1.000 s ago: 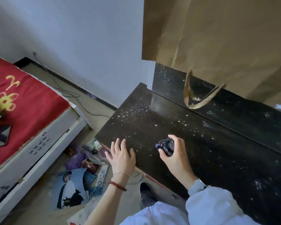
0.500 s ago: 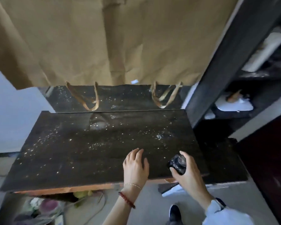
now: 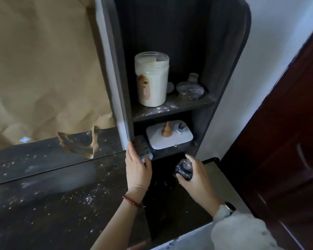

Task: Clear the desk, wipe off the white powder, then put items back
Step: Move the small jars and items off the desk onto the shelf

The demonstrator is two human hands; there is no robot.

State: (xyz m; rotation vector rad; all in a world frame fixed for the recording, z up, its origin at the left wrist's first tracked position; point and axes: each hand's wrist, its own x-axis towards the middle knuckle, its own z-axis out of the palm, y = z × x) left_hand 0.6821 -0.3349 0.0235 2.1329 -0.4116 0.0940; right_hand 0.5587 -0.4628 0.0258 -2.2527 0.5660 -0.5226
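My right hand (image 3: 197, 179) curls round a small dark jar (image 3: 184, 169) above the desk's (image 3: 61, 204) right end (powder-speckled). My left hand (image 3: 136, 168), fingers straight, touches the shelf unit's (image 3: 123, 105) bottom edge.

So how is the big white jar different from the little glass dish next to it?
The jar is tall and stands upright; the glass dish is low, wide and shallow. The jar looks full of something white, while the dish is clear and see-through. The jar is at the shelf's left, the dish at its right. Both sit on the same dark shelf, dusted with white powder.
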